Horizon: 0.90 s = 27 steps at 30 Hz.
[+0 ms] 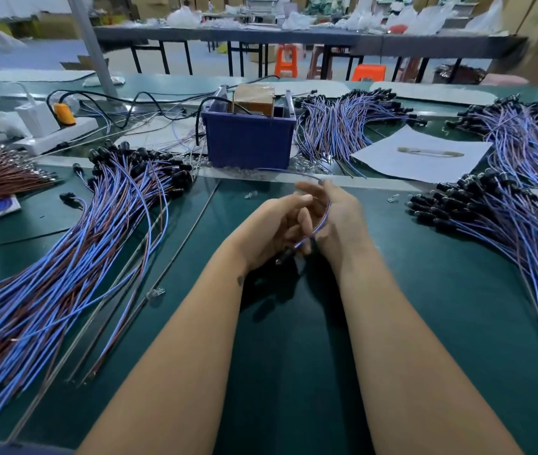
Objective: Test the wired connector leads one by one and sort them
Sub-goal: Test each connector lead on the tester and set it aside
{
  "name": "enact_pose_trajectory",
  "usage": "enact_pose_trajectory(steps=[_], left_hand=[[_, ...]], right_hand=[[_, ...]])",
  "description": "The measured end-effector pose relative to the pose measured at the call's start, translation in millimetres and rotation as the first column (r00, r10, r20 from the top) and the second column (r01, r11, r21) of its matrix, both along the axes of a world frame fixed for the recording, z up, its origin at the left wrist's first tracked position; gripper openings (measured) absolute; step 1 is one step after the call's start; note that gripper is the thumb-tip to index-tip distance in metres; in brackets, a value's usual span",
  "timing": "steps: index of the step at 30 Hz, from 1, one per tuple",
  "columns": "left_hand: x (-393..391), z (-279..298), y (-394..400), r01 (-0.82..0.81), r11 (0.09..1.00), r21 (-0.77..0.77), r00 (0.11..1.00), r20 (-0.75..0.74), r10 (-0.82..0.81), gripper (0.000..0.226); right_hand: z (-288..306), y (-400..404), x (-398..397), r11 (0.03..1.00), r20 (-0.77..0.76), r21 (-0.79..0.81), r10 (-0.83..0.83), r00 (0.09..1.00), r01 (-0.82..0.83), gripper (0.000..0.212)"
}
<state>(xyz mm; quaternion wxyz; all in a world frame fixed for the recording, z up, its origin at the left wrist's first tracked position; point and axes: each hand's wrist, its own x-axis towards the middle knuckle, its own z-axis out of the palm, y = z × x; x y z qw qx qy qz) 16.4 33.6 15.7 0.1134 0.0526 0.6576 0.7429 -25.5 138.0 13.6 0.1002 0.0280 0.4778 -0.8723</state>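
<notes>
Both hands meet over the middle of the tabletop (277,339), holding one wired lead (321,221) between them. The right hand (336,221) has its fingers curled around the lead's upper run, and the blue-and-red wire bends over its fingertips toward the far edge. The left hand (274,231) pinches the lower stretch close to the lead's dark connector end (285,257), which hangs just under the two palms; exactly which fingers close on it is hidden.

The lead's long axis runs from that connector, nearest the person, up and away to the bare wire tips, which point toward the blue bin (247,139) standing just past the hands near the far edge. The bin seems to house the test fixture, though its contacts cannot be made out. The right hand is nearer the free tips, so it looks like the one to steer them forward.

A large fan of leads (64,257) spreads toward the left edge, another pile (507,231) lies at the right edge, and a third bundle (343,126) sits beside the bin. A white sheet (425,159) with a pen-like item lies right of the bin. Which pile is tested cannot be told.
</notes>
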Motion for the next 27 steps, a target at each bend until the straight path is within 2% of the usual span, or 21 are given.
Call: enact_pose_trajectory(steps=[2, 4, 7, 10, 18, 23, 27], left_hand=[[0, -1, -1, -0.005, 1.0, -0.022, 1.0, -0.006, 0.004, 0.055], [-2, -4, -1, -0.148, 0.986, -0.076, 0.987, -0.067, 0.143, 0.053], [-7, -8, -1, -0.433, 0.888, -0.153, 0.896, -0.178, 0.406, 0.047], [-13, -11, -8, -0.576, 0.81, -0.11, 0.813, -0.183, 0.553, 0.036], [-14, -14, -21, -0.633, 0.774, 0.008, 0.749, -0.246, 0.615, 0.004], [-15, -13, -22, -0.634, 0.771, 0.065, 0.743, -0.225, 0.63, 0.008], [-18, -18, -22, -0.604, 0.797, 0.008, 0.778, -0.208, 0.593, 0.011]], right_hand=[[-2, 1, 0, 0.999, -0.027, -0.013, -0.038, 0.999, 0.038, 0.027], [-2, 0, 0, 0.999, -0.061, -0.012, -0.031, 0.998, 0.031, 0.022], [-2, 0, -1, 0.999, -0.103, 0.051, 0.011, 0.995, -0.005, 0.023], [-2, -1, -1, 0.981, -0.157, 0.192, 0.043, 0.987, -0.012, 0.023], [-11, -24, 8, 0.857, -0.332, 0.508, 0.11, 0.937, 0.079, 0.028], [-15, -27, 8, 0.773, -0.38, 0.62, 0.143, 0.914, 0.137, 0.024], [-19, -27, 6, 0.669, -0.433, 0.704, 0.136, 0.891, 0.24, 0.019]])
